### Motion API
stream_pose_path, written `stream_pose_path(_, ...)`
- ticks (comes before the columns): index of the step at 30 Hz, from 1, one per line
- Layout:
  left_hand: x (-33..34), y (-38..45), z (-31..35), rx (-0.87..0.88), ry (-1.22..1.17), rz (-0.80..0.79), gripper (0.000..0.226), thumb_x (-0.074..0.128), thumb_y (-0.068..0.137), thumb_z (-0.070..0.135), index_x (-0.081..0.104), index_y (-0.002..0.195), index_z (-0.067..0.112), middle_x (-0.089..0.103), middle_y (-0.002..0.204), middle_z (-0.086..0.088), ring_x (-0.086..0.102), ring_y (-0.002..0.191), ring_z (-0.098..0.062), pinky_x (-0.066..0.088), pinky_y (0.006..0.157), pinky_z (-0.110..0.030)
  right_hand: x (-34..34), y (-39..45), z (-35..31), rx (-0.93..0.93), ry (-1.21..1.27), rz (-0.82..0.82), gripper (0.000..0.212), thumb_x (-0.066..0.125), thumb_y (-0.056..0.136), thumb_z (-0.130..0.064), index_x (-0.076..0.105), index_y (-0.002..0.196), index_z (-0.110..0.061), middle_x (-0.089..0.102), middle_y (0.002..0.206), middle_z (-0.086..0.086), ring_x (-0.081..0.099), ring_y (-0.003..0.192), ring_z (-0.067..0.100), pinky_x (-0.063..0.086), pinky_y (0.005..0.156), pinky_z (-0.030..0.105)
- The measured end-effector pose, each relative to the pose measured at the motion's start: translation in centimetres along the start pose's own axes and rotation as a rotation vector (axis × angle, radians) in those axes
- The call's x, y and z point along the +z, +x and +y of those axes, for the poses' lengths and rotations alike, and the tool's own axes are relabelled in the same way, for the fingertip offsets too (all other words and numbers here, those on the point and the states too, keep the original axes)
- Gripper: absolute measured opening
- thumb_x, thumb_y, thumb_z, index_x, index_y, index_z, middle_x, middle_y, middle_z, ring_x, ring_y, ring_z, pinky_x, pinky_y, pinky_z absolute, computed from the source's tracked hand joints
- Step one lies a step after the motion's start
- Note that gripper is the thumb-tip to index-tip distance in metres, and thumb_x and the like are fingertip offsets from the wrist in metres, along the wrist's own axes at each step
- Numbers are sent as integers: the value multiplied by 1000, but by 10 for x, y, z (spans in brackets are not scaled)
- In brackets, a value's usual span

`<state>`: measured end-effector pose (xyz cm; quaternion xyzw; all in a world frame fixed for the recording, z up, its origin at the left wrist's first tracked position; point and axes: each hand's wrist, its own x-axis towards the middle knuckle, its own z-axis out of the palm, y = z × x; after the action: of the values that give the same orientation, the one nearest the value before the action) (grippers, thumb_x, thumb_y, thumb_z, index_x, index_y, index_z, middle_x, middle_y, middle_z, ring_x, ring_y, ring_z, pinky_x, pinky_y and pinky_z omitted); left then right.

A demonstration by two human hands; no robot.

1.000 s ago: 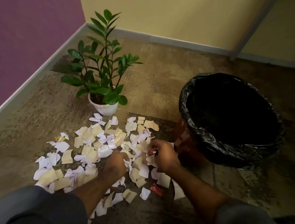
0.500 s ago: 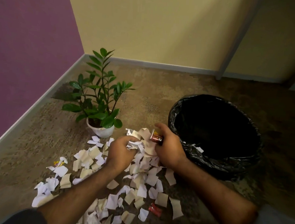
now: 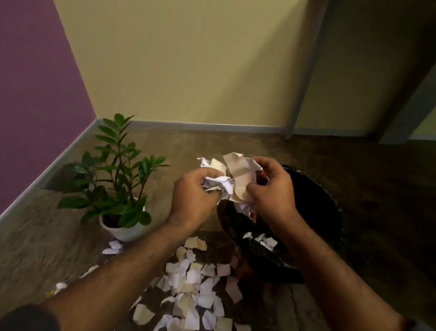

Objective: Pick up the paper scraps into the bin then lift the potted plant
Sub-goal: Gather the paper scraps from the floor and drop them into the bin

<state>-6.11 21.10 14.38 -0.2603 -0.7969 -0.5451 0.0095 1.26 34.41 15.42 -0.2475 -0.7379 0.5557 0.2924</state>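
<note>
A mottled brown floor (image 3: 239,146) meets a purple wall (image 3: 23,71) and a yellow wall (image 3: 181,58) in the corner. Above the near rim of the black-lined bin (image 3: 320,204), the left hand (image 3: 194,192) and right hand (image 3: 272,193) press together around a bundle of paper scraps (image 3: 234,179) — fingers curled closed on it from both sides. More loose scraps (image 3: 196,289) litter the floor below the forearms, and a few lie on the liner. The potted plant (image 3: 116,181) stands upright in its white pot, left of the hands.
</note>
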Motion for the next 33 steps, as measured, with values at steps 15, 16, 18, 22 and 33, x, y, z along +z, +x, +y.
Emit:
stream_pose_path(15, 80, 19, 2, 35, 260, -358, 66, 80, 74, 12, 53, 134, 19, 39, 148, -9, 42, 135, -26, 44, 106, -37, -48, 23, 38, 75, -381, -23, 60, 70, 79, 1, 56, 133, -20, 67, 122, 3, 63, 109, 15, 54, 90, 30)
stream_pose_path(16, 80, 19, -1, 17, 258, -363, 64, 80, 74, 11, 55, 132, 20, 35, 151, -9, 40, 137, -26, 44, 106, -40, -47, 24, 41, 74, -425, -26, 64, 70, 79, -1, 51, 137, -20, 63, 127, 4, 61, 113, 17, 53, 90, 28)
stream_pose_path(18, 78, 17, -6, 2, 219, -355, 57, 80, 74, 9, 59, 126, 20, 36, 149, -7, 42, 134, -25, 49, 101, -41, -44, 25, 47, 83, -492, -9, 67, 73, 81, -11, 45, 141, -20, 59, 133, 6, 57, 119, 20, 52, 93, 31)
stream_pose_path(22, 65, 11, -21, 113, 136, -255, 36, 74, 76, 4, 65, 107, 20, 50, 117, 6, 54, 108, -13, 57, 84, -32, -32, 29, 53, 105, -535, 18, 64, 73, 79, -9, 49, 137, -20, 64, 124, 5, 62, 108, 20, 54, 87, 33)
stream_pose_path(33, -23, -56, -109, 236, 256, -69, 26, 66, 75, 5, 66, 96, 21, 44, 111, 9, 51, 107, -8, 51, 81, -24, 63, -34, 15, -619, -701, -283, 19, 60, 82, -8, 69, 99, -12, 66, 92, 5, 60, 90, 24, 50, 70, 34)
